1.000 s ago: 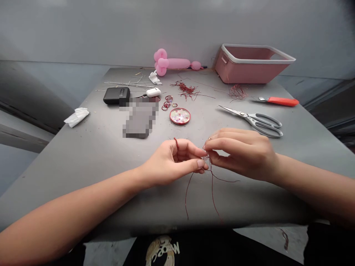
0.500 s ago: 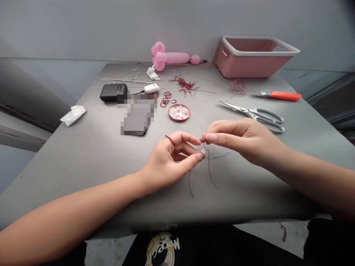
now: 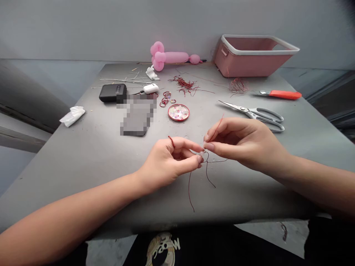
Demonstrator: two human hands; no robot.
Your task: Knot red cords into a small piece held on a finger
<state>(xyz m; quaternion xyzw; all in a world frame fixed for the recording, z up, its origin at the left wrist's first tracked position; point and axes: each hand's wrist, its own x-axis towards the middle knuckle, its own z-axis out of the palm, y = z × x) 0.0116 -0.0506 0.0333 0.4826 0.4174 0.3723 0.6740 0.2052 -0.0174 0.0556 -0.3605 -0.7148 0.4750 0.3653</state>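
Right fingers (image 3: 222, 148) pinch red thread (image 3: 221, 118); scissors (image 3: 244, 109) lie beyond.

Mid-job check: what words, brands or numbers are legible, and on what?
None reads with certainty.
Black clothing: pale lettering, one letter like "M" or "W"; the rest too distorted.
Black box-shaped device: faint marks, too small.
Phone-shaped slab: pixelated, nothing legible.

Soft, muted grey light falls fairly evenly, its source out of view. The tabletop (image 3: 111, 159) has a faint sheen mid-surface and darkens along its near edge. Wide-angle stretch skews the pink box (image 3: 244, 65); the top right corner blackens. Mosaic squares cover a flat dark object (image 3: 138, 114), and detail between the fingers (image 3: 222, 148) looks smeared
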